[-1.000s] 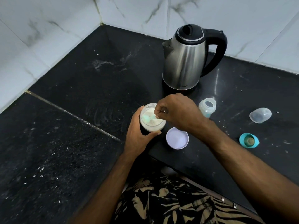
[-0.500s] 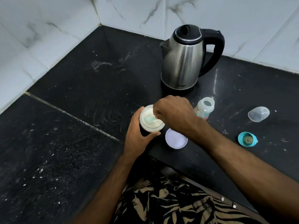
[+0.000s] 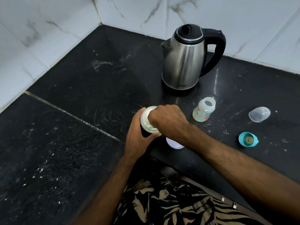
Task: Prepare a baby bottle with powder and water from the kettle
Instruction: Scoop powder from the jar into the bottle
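Wrapped around the side of the powder jar, the left hand holds it with curled fingers and thumb, at the front edge of the counter. Over the jar's open mouth the right hand is bent, fingers curled down inside; probably they pinch a scoop, because something pale green shows in the powder, but the fingertips are hidden. I judge that the jar is light and stiff, easy to tip, so holding it by the wall is sensible. Its white lid lies just beside, partly under the wrist. Further right stands the open baby bottle, small and light, best steadied at the body when filling. Behind it, the steel kettle looks heavy; take its black handle. Then the clear cap and the teal nipple ring lie apart. Polished black stone makes the counter, dusty with crumbs, in a corner of white marble tiles.
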